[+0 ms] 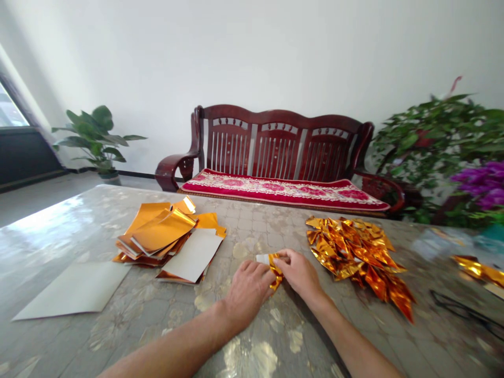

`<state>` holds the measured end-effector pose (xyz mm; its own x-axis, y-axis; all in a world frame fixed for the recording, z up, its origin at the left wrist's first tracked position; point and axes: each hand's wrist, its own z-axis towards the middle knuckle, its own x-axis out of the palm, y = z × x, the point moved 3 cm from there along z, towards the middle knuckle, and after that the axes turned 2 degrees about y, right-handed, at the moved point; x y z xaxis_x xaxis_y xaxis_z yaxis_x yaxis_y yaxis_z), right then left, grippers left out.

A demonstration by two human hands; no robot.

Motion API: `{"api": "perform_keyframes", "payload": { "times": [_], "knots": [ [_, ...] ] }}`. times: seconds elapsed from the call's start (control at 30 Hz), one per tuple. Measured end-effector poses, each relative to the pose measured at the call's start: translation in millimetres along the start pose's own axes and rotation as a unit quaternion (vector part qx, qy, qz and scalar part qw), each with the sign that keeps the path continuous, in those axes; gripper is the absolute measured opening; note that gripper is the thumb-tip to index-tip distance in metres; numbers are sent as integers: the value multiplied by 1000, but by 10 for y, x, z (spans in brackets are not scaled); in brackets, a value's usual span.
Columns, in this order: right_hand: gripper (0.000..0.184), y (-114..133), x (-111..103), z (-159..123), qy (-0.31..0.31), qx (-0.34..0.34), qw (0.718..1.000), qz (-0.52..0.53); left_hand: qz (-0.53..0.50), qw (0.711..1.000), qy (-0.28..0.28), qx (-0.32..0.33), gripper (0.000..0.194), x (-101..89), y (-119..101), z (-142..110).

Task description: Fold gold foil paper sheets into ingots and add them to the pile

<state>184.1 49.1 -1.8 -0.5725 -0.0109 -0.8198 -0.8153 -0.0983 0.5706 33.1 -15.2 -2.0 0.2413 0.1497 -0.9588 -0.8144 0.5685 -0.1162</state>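
Note:
A small piece of gold foil paper (276,273), partly folded with a pale backing strip showing, lies on the table between my hands. My left hand (251,287) rests over its left side, fingers curled onto it. From the right, my right hand (300,273) pinches its upper edge between thumb and fingers. Left of my hands sits a loose stack of gold foil sheets (161,231), some turned pale side up. To the right is a heap of folded gold foil pieces (350,249) with pointed ends.
A patterned cover lies on the table (157,325). One pale sheet (74,290) is at the left. Black-framed glasses (464,310), a gold foil strip (478,269) and clear plastic (441,241) lie at the right. Behind stand a wooden bench (279,142) and potted plants (96,136).

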Motion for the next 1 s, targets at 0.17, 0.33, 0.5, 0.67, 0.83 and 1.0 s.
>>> {"api": "perform_keyframes", "payload": {
  "times": [0.17,0.33,0.5,0.67,0.83,1.0],
  "knots": [
    [18,49,20,-40,-15,-8,999,-42,7,999,0,-31,19,-18,1,5],
    [12,72,83,-62,-59,-77,993,-68,14,998,-9,-53,34,15,16,-2],
    [10,106,98,-98,-74,-137,985,-71,17,998,-29,-59,35,66,39,-7],
    [14,120,104,-124,-75,-179,977,-87,23,998,-28,-59,35,63,48,-10],
    [16,116,108,-141,-72,-203,971,-108,27,998,-22,-61,36,47,54,-11],
    [17,153,95,-168,-64,-223,964,-131,29,997,-18,-65,38,38,50,-10]
  ]
}}
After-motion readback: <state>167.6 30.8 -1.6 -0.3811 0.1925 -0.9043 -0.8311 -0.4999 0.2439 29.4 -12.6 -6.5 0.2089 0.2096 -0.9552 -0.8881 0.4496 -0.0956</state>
